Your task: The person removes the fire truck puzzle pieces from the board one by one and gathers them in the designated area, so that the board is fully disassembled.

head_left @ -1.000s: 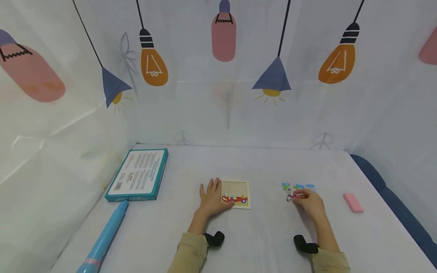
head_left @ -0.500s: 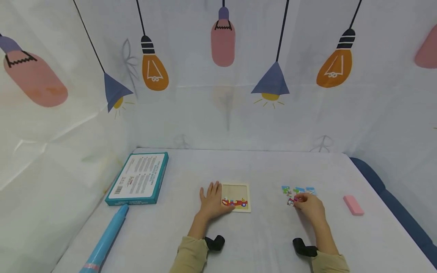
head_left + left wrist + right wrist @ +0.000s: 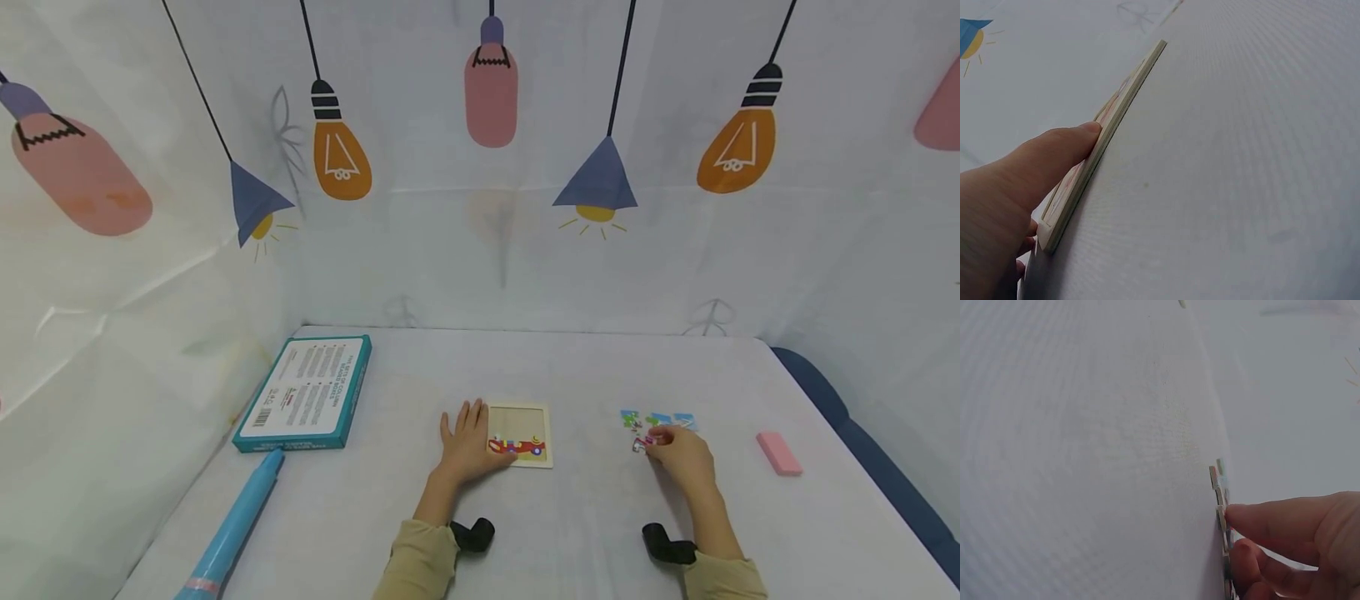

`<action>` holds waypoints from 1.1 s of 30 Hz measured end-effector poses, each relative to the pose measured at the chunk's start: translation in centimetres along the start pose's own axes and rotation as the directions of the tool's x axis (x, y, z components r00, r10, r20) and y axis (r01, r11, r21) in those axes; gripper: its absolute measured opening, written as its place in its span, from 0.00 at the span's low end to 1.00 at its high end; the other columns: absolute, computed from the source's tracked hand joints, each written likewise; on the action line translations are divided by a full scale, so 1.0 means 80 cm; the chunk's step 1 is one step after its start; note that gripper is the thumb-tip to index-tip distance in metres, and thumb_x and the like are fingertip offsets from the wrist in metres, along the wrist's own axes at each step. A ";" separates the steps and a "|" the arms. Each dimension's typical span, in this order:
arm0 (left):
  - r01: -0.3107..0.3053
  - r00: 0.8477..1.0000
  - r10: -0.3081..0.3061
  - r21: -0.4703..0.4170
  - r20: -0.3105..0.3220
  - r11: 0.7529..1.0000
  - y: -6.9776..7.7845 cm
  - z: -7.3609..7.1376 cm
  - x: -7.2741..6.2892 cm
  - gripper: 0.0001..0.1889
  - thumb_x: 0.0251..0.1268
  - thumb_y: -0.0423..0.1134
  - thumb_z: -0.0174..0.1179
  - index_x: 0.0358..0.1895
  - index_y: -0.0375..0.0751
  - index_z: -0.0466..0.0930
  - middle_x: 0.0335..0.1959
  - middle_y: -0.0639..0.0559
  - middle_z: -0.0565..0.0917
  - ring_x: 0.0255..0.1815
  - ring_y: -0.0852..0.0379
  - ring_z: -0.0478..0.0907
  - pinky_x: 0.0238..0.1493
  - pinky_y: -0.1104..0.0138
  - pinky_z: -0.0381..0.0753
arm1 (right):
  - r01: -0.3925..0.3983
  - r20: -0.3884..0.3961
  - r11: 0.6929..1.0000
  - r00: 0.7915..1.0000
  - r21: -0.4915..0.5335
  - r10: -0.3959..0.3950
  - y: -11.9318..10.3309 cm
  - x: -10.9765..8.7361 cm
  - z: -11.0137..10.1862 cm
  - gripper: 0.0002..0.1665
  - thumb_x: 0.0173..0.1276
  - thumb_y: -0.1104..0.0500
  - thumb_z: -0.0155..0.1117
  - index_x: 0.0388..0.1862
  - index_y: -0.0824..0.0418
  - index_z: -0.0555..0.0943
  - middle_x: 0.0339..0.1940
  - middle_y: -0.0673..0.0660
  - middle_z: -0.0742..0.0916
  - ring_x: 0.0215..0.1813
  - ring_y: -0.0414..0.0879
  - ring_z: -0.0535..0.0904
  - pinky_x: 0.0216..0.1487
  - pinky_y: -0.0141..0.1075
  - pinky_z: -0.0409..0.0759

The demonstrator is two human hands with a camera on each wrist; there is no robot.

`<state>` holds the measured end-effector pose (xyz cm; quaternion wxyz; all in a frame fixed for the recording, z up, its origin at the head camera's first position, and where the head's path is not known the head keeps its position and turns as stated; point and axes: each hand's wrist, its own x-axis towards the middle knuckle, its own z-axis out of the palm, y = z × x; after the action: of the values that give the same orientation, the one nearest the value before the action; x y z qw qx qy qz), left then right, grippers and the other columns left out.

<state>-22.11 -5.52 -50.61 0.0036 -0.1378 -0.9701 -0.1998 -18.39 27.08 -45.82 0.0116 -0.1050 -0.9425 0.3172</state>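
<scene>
A small square wooden puzzle tray [image 3: 519,417] lies flat on the table, with pieces of a red vehicle picture [image 3: 528,448] along its bottom. My left hand [image 3: 465,446] steadies it, straight fingers along the left side and the thumb [image 3: 1054,153] across the near edge. To the right, several colourful jigsaw pieces [image 3: 631,419] lie close together. My right hand [image 3: 684,458] pinches one pinkish jigsaw piece [image 3: 651,439] among them, low at the table. In the right wrist view the thumb [image 3: 1279,522] touches the edge-on pieces [image 3: 1221,519]; the hand partly hides them.
A teal-edged box [image 3: 303,387] lies at the back left, and a long light-blue tube [image 3: 236,521] in front of it. A pink block [image 3: 779,453] sits right of my right hand. Behind the white table [image 3: 570,533] hangs a printed sheet [image 3: 435,250].
The head view has tilted slightly, so everything sits a little lower in the picture. Both hands keep nearly the same places, with the right fingers still at the jigsaw piece.
</scene>
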 end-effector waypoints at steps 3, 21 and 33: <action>0.000 1.000 0.000 0.004 -0.004 1.000 0.000 0.000 0.000 0.54 0.44 0.67 0.62 0.69 0.32 0.55 0.71 0.40 0.57 0.72 0.42 0.49 0.64 0.39 0.37 | 0.009 -0.009 1.000 1.000 0.002 -0.009 -0.003 -0.001 -0.001 0.19 0.56 0.61 0.64 0.44 0.72 0.79 0.31 0.61 0.81 0.34 0.52 0.75 0.31 0.38 0.68; 0.005 1.000 -0.005 -0.003 -0.003 1.000 0.001 0.001 -0.002 0.53 0.44 0.66 0.62 0.69 0.33 0.56 0.71 0.40 0.57 0.72 0.42 0.49 0.64 0.39 0.37 | 0.206 0.105 0.962 0.968 0.179 -0.227 -0.088 0.004 0.053 0.14 0.58 0.64 0.65 0.44 0.63 0.81 0.37 0.57 0.83 0.40 0.49 0.78 0.37 0.39 0.77; -0.013 1.000 0.014 0.039 -0.019 0.999 0.003 -0.004 -0.001 0.53 0.45 0.67 0.60 0.69 0.32 0.56 0.70 0.39 0.58 0.71 0.42 0.50 0.64 0.39 0.40 | 0.330 0.285 0.941 0.912 -0.079 -0.295 -0.135 -0.006 0.102 0.23 0.46 0.59 0.75 0.45 0.59 0.83 0.35 0.55 0.75 0.34 0.45 0.70 0.35 0.39 0.71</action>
<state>-22.02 -5.46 -50.24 0.0168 -0.1425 -0.9727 -0.1822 -20.67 13.72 -45.86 -0.0725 0.0909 -0.9579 0.2626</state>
